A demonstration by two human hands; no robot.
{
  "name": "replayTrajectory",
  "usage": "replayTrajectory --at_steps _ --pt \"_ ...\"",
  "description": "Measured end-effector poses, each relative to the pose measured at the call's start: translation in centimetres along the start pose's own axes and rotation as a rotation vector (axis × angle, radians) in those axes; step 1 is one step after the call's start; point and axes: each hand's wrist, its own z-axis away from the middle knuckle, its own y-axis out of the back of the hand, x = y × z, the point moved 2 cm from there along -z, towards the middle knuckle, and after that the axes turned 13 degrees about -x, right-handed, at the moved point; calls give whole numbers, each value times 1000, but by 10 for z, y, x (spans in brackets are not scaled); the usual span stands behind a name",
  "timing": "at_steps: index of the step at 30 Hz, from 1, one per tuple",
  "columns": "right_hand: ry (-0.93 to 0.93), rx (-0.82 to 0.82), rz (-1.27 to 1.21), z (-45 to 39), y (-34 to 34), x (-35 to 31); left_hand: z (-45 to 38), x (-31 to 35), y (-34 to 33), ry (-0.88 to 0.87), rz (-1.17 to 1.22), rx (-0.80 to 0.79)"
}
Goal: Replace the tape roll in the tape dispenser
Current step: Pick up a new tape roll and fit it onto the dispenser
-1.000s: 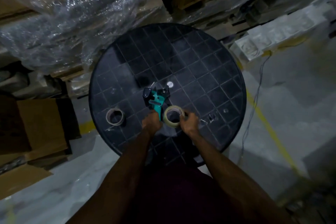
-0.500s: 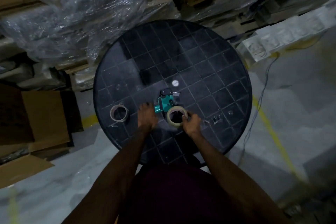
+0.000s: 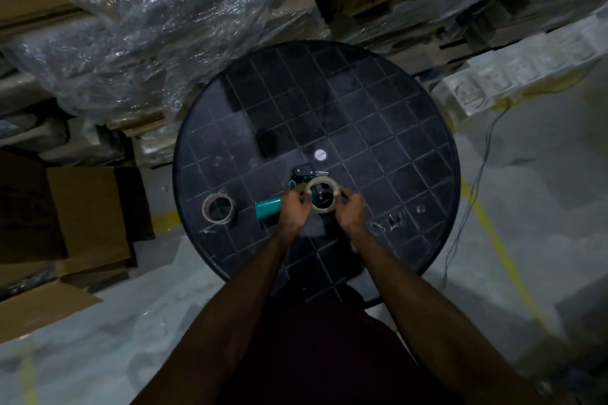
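A teal and black tape dispenser (image 3: 270,207) lies flat on the round black table (image 3: 378,128), its handle pointing left. A full roll of pale tape (image 3: 323,183) sits over the dispenser's black hub. My left hand (image 3: 293,209) pinches the roll's left side, and my right hand (image 3: 350,211) pinches its right side. The dispenser's black head (image 3: 304,170) shows just beyond the roll. An empty brown cardboard tape core (image 3: 219,209) lies on the table to the left, apart from both hands.
A small white disc (image 3: 319,154) marks the table's centre. Small metal bits (image 3: 390,220) lie right of my right hand. Plastic-wrapped cardboard stacks (image 3: 138,10) crowd the far side, boxes (image 3: 82,214) stand at the left, and a cable (image 3: 473,200) runs over the floor at the right.
The dispenser went from upright in my left hand to lying flat, handle left. Both hands brought the roll over its hub, and my left hand moved from the handle to the roll.
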Motion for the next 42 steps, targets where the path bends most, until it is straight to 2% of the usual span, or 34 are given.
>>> replayTrajectory --at_steps 6,11,28,42 --pt "-60 -64 16 -16 0 3 -7 -4 -1 42 -32 -21" --pt "-66 -54 42 -21 6 2 -12 -7 -2 107 -12 -36" --pt "-115 -32 66 -26 12 8 -19 -7 2 7 -90 -37" --pt "-140 -16 45 -18 5 25 -12 -22 -4 35 -59 -18"
